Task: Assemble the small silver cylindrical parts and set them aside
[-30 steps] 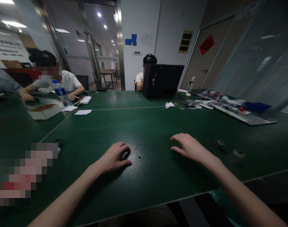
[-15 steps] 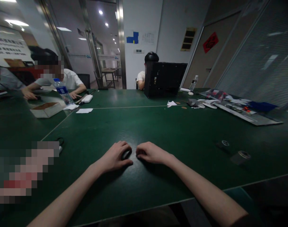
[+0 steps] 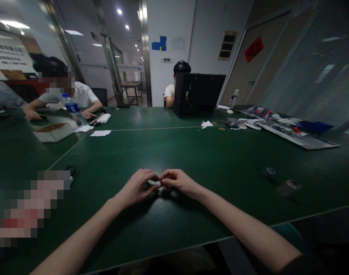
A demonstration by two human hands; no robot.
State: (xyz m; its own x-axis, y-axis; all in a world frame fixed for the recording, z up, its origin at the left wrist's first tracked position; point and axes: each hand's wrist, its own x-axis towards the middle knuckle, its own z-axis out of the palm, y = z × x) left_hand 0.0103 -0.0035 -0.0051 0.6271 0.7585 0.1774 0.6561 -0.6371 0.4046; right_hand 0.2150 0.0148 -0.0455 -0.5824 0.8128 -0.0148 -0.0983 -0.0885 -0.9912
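Over the green table (image 3: 191, 147), my left hand (image 3: 141, 186) and my right hand (image 3: 178, 181) meet at their fingertips. The thumb and fingers of my left hand curve into a pinch, with a gap showing behind the tips. My right hand's thumb and index finger are pressed together where they meet the left fingertips. A tiny dark spot shows between the two hands, too small to name. Both hands are a little above the tabletop, with shadows below them.
To the right stand two short grey cylinders, one nearer (image 3: 289, 188) and one farther (image 3: 267, 172). A flat board (image 3: 312, 141) with loose items lies at the far right. A black box-like case (image 3: 201, 95), an open carton (image 3: 52, 133) and a water bottle (image 3: 73, 109) stand farther back. Co-workers sit across.
My hands have come together, closing the gap between them. My left thumb and fingers have drawn into a pinch, and the right fingertips now touch them. The view has shifted slightly.
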